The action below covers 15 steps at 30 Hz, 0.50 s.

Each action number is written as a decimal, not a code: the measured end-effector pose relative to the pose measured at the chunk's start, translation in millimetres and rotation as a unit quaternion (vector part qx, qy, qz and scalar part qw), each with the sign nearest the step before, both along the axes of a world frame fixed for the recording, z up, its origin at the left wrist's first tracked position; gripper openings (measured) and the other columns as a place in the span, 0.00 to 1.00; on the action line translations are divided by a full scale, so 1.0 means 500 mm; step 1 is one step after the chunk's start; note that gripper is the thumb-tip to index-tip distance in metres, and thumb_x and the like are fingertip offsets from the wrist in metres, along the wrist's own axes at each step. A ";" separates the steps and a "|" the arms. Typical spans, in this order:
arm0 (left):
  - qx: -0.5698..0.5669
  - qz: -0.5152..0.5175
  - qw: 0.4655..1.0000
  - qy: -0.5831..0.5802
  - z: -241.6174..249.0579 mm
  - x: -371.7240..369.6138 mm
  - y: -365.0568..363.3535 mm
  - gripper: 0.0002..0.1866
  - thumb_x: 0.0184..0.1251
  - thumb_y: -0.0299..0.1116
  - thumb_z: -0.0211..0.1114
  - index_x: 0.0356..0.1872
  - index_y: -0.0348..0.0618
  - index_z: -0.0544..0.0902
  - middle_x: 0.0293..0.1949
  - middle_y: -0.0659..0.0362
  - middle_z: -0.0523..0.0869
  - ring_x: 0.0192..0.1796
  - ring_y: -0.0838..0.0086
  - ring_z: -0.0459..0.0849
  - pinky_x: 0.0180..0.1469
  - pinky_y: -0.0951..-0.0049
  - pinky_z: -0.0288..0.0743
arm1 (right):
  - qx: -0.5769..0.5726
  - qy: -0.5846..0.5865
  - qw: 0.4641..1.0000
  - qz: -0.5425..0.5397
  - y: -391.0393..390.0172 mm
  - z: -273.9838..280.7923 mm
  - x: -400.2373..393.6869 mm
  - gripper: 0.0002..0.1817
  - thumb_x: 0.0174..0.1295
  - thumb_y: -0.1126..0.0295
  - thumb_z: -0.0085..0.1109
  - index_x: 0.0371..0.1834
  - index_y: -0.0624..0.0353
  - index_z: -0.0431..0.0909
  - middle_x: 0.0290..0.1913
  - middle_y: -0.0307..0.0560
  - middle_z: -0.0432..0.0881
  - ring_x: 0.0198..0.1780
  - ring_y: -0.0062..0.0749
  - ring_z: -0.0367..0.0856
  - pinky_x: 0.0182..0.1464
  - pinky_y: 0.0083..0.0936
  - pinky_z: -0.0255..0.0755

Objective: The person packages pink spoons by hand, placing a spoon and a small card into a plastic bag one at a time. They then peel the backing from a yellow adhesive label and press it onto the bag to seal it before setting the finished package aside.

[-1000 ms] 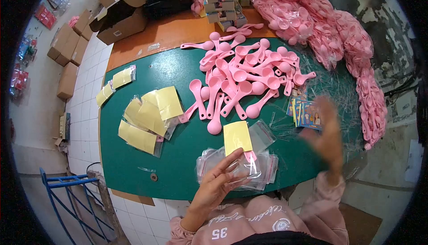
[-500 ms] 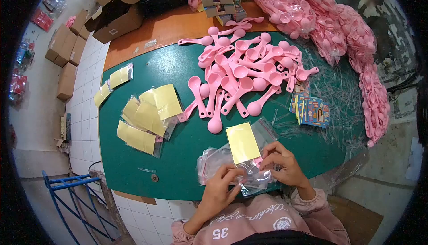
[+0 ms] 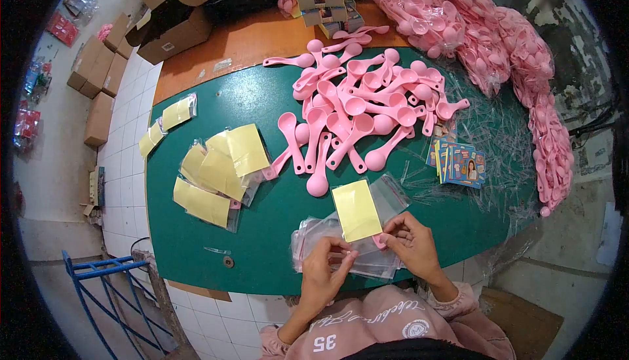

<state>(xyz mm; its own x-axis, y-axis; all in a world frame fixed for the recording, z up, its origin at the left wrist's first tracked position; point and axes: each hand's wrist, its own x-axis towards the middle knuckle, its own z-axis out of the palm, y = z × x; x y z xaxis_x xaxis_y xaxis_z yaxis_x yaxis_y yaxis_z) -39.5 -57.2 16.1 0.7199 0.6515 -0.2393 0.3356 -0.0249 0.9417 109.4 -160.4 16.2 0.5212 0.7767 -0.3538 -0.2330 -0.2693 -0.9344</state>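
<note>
A clear plastic bag with a yellow card (image 3: 357,210) in it lies before me. The end of a pink spoon handle (image 3: 379,241) shows at the card's lower right corner. My left hand (image 3: 326,267) is closed in a pinch at the bag's lower edge, left of that handle. With thumb and fingers together, my right hand (image 3: 414,247) grips the bag's lower right corner beside the handle. Underneath is a stack of flat clear bags (image 3: 313,237). The rest of the spoon is hidden behind the card.
Pink spoons (image 3: 354,106) lie heaped beyond my hands. Filled bags with yellow cards (image 3: 219,173) lie to the left. Printed cards (image 3: 464,165) and loose plastic strips (image 3: 498,124) are at right. Large bags of spoons (image 3: 458,39) line the back right edge of the green table (image 3: 196,255).
The bag's loose lower end, spread out between my hands before, is now drawn in under the card's edge. Both hands have shifted slightly; the left fingers have come together.
</note>
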 end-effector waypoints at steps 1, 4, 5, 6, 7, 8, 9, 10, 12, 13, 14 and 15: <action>-0.020 0.032 0.999 -0.009 0.001 0.003 -0.003 0.10 0.56 0.22 0.63 0.36 0.34 0.71 0.35 0.58 0.77 0.35 0.80 0.79 0.34 0.81 0.75 | -0.008 -0.010 1.000 -0.019 0.002 0.003 -0.002 0.06 0.58 0.79 0.55 0.35 0.68 0.68 0.33 0.46 0.76 0.36 0.22 0.79 0.37 0.17 0.76; -0.053 0.076 0.996 -0.020 -0.001 0.005 -0.011 0.10 0.58 0.21 0.61 0.37 0.35 0.69 0.34 0.59 0.76 0.33 0.81 0.77 0.33 0.83 0.74 | -0.015 -0.023 0.999 -0.031 0.000 -0.003 -0.007 0.07 0.57 0.80 0.55 0.35 0.68 0.68 0.33 0.46 0.76 0.37 0.23 0.79 0.37 0.18 0.77; -0.065 0.086 0.994 -0.024 -0.004 0.003 -0.013 0.09 0.59 0.21 0.60 0.37 0.36 0.68 0.33 0.59 0.76 0.33 0.82 0.76 0.32 0.83 0.74 | -0.014 -0.023 0.999 -0.031 -0.001 -0.004 -0.008 0.07 0.57 0.80 0.55 0.35 0.68 0.68 0.33 0.46 0.76 0.37 0.23 0.79 0.37 0.18 0.77; -0.065 0.087 0.994 -0.025 -0.012 -0.002 -0.015 0.09 0.59 0.21 0.60 0.37 0.36 0.68 0.33 0.59 0.76 0.33 0.82 0.76 0.32 0.83 0.74 | -0.006 -0.022 1.000 -0.021 -0.001 -0.005 -0.009 0.07 0.57 0.80 0.55 0.35 0.68 0.68 0.33 0.46 0.76 0.37 0.23 0.79 0.37 0.18 0.77; -0.070 0.075 0.994 -0.025 -0.023 -0.009 -0.016 0.08 0.59 0.22 0.60 0.37 0.37 0.71 0.34 0.58 0.77 0.32 0.80 0.77 0.30 0.82 0.73 | 0.003 -0.020 1.000 -0.013 -0.001 -0.005 -0.009 0.07 0.57 0.80 0.55 0.36 0.68 0.69 0.34 0.46 0.76 0.37 0.23 0.79 0.36 0.18 0.77; -0.075 0.063 0.995 -0.026 -0.029 -0.013 -0.016 0.07 0.59 0.23 0.60 0.38 0.38 0.73 0.35 0.57 0.77 0.32 0.78 0.79 0.28 0.81 0.73 | 0.004 -0.020 1.000 -0.013 0.000 -0.002 -0.010 0.07 0.57 0.80 0.55 0.36 0.68 0.69 0.34 0.46 0.76 0.37 0.23 0.79 0.36 0.18 0.77; -0.075 0.063 0.995 -0.026 -0.022 -0.011 -0.014 0.07 0.59 0.23 0.60 0.38 0.38 0.73 0.35 0.57 0.77 0.32 0.78 0.79 0.28 0.81 0.73 | -0.012 -0.043 0.999 -0.006 0.003 0.005 -0.010 0.08 0.57 0.79 0.55 0.38 0.68 0.70 0.34 0.46 0.76 0.36 0.24 0.80 0.35 0.19 0.77; -0.085 0.053 0.995 -0.014 -0.008 -0.007 -0.009 0.10 0.59 0.23 0.59 0.42 0.38 0.74 0.37 0.57 0.78 0.32 0.78 0.78 0.28 0.81 0.73 | -0.027 -0.067 0.997 0.001 0.006 0.013 -0.009 0.09 0.56 0.79 0.56 0.39 0.67 0.70 0.33 0.47 0.76 0.35 0.25 0.80 0.34 0.19 0.77; -0.094 0.042 0.995 -0.003 0.016 -0.004 0.006 0.13 0.59 0.23 0.59 0.46 0.39 0.75 0.39 0.56 0.78 0.32 0.78 0.78 0.28 0.82 0.72 | -0.047 -0.145 0.986 0.074 0.011 0.038 0.015 0.11 0.55 0.79 0.56 0.42 0.66 0.71 0.34 0.47 0.77 0.33 0.26 0.79 0.34 0.20 0.75; -0.009 0.028 0.999 -0.026 0.026 -0.013 0.024 0.16 0.58 0.23 0.59 0.49 0.41 0.74 0.41 0.56 0.78 0.34 0.77 0.77 0.28 0.82 0.71 | -0.068 -0.221 0.962 0.146 0.016 0.047 0.032 0.14 0.53 0.80 0.56 0.44 0.65 0.72 0.34 0.47 0.77 0.32 0.27 0.78 0.33 0.21 0.73; 0.076 0.014 0.996 -0.050 0.039 -0.024 0.045 0.20 0.57 0.23 0.59 0.53 0.42 0.74 0.43 0.55 0.78 0.35 0.77 0.77 0.28 0.82 0.71 | -0.068 -0.222 0.962 0.144 0.024 0.041 0.052 0.14 0.53 0.80 0.56 0.44 0.65 0.72 0.34 0.47 0.77 0.32 0.27 0.78 0.33 0.21 0.73; 0.159 0.021 0.986 -0.045 0.056 -0.041 0.081 0.21 0.56 0.23 0.60 0.53 0.42 0.74 0.45 0.55 0.78 0.36 0.77 0.77 0.29 0.81 0.71 | -0.039 -0.355 0.925 0.126 0.034 0.027 0.075 0.15 0.52 0.79 0.56 0.45 0.64 0.72 0.36 0.48 0.77 0.34 0.33 0.77 0.36 0.26 0.71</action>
